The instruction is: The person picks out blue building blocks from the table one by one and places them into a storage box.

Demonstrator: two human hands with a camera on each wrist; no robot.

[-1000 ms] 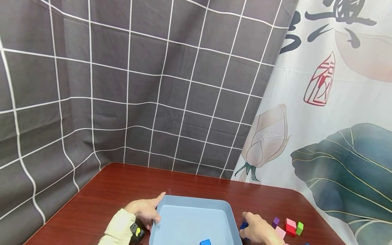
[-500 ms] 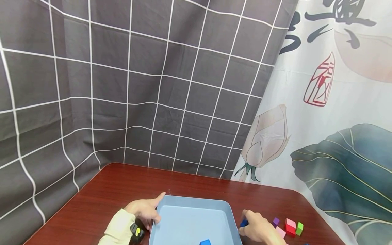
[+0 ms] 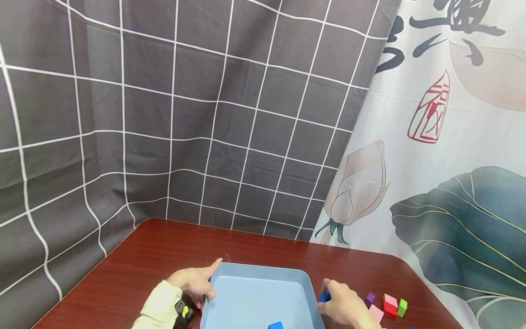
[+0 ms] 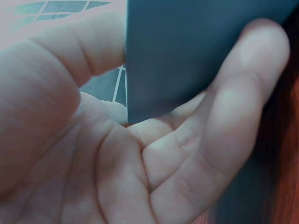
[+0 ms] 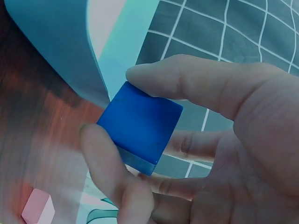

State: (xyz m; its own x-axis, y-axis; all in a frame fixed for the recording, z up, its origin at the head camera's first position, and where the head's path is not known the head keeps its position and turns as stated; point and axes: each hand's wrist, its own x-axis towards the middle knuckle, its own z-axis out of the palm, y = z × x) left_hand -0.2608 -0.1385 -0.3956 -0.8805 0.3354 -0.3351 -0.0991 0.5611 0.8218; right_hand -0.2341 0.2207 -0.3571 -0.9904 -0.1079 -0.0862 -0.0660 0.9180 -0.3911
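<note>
A light blue tray (image 3: 302, 278) lies on the table, its near side cut off by the head view's lower edge. My left hand (image 3: 191, 282) grips its left side, and in the left wrist view the tray wall (image 4: 182, 51) passes between thumb and fingers. Just outside the right wall, my right hand (image 3: 344, 304) pinches a blue block (image 5: 140, 126) between thumb and fingertips. Most of that block is hidden by the fingers in the head view. Inside the tray sits another blue block (image 3: 275, 325), partly out of frame.
To the right of my right hand are a purple block (image 3: 370, 298), a pink block (image 3: 376, 313), a red block (image 3: 389, 308) with a pink block (image 3: 391, 299) against it, and a green block (image 3: 402, 306). A grey grid curtain (image 3: 246, 137) hangs behind the table (image 3: 181, 240).
My right hand has shifted slightly up and to the left with the blue block, more of which shows now. The left hand and the tray have stayed still.
</note>
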